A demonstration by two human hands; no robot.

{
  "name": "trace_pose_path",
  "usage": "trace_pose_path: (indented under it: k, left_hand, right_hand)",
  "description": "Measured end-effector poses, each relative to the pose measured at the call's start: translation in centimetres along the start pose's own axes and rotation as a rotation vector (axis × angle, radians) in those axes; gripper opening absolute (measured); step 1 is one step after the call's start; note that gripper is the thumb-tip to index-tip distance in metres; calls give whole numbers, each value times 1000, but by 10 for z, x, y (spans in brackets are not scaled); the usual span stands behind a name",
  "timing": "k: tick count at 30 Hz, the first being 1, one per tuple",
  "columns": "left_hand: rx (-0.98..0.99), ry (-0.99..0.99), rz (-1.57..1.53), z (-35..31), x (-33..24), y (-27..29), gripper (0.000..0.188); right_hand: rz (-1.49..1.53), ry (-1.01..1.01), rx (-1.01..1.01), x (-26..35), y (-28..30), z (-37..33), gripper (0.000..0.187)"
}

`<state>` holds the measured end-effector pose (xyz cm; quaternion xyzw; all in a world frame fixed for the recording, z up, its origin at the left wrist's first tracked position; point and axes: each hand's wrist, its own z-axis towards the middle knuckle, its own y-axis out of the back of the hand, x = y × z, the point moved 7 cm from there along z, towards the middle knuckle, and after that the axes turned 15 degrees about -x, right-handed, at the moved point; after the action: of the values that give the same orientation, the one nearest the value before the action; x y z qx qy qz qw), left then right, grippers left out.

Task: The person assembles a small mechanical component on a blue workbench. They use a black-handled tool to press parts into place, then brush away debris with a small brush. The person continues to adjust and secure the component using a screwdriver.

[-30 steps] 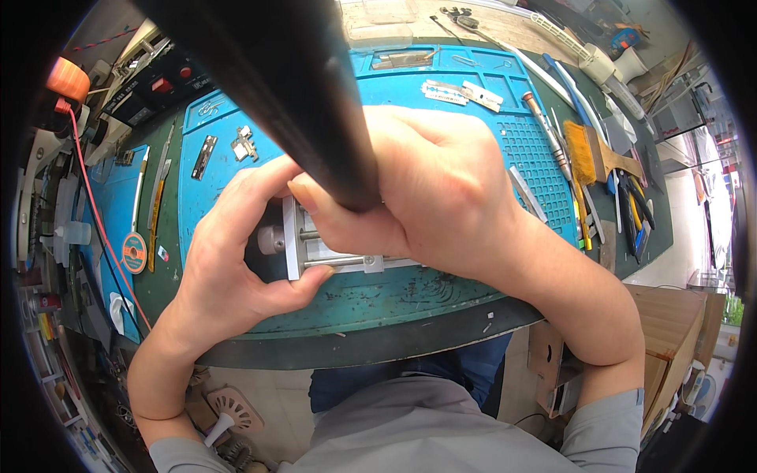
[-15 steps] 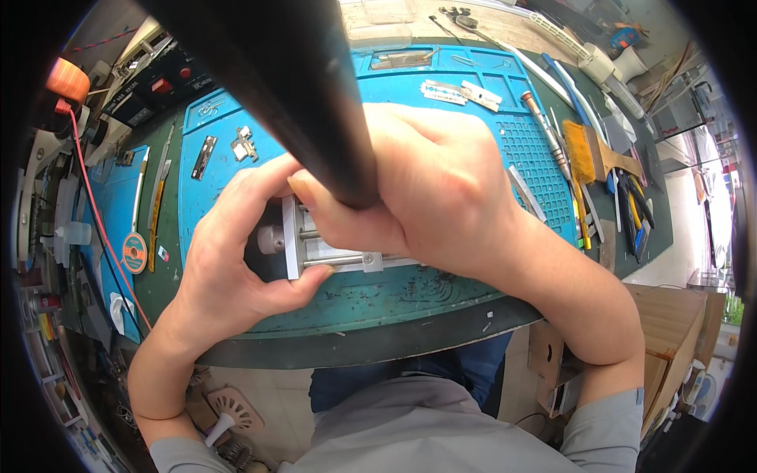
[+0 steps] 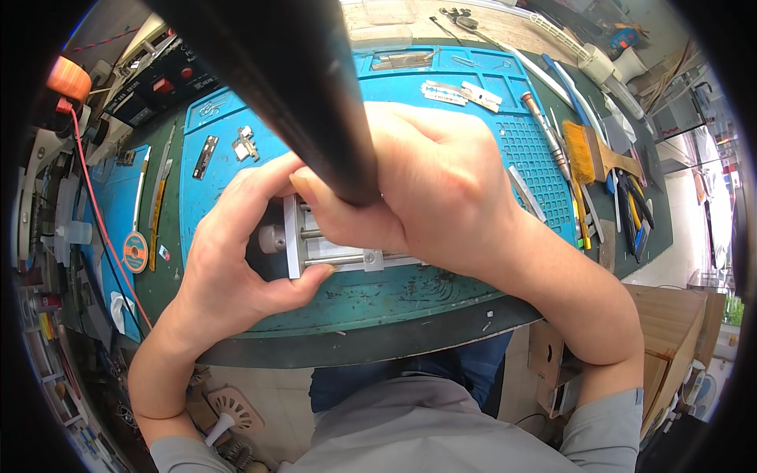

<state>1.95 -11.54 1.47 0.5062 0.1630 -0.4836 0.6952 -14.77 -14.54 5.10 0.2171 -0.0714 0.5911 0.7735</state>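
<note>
A small metal clamping fixture (image 3: 294,244) with an end plate, a knurled knob and parallel rods lies near the front of the blue work mat (image 3: 347,303). My left hand (image 3: 229,244) is closed around its left end, with the thumb at the front corner of the end plate. My right hand (image 3: 438,185) is closed over the fixture, at the lower end of a thick black cylindrical tool (image 3: 292,94) that slants up to the top left. The tool's tip and whatever sits in the fixture are hidden by the fingers.
Small electronic parts (image 3: 245,144) lie left on the mat, razor blades (image 3: 461,94) at the back. A metal pen-shaped tool (image 3: 546,134), a yellow-bristled brush (image 3: 583,154) and pliers (image 3: 633,205) lie right. A solder reel (image 3: 135,252) and red cable (image 3: 95,197) are left.
The black cylindrical tool's upper part has shifted slightly right. Both hands stay in nearly the same place on and over the fixture.
</note>
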Motion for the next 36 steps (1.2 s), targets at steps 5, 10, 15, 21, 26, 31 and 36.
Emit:
trace_pose_path:
  k: [5, 10, 15, 21, 26, 31, 36]
  left_hand:
    - [-9, 2, 2, -2, 1, 1, 89]
    - [-13, 1, -8, -1, 2, -1, 89]
    - [-24, -9, -16, -1, 2, 0, 88]
    - [-19, -21, 0, 0, -1, 1, 88]
    - [-17, -28, 4, 0, -2, 1, 89]
    - [-18, -21, 2, 0, -1, 0, 89]
    - [-22, -17, -4, -1, 0, 1, 89]
  right_hand:
    - [-45, 22, 68, 0, 0, 0, 26]
    - [-21, 0, 20, 0, 0, -1, 29]
    - [-22, 7, 15, -1, -1, 0, 32]
    - [-31, 14, 61, -1, 2, 0, 23]
    - [-37, 7, 67, 0, 2, 0, 22]
    - [-27, 7, 56, 0, 2, 0, 22]
    - [-24, 16, 49, 0, 2, 0, 23]
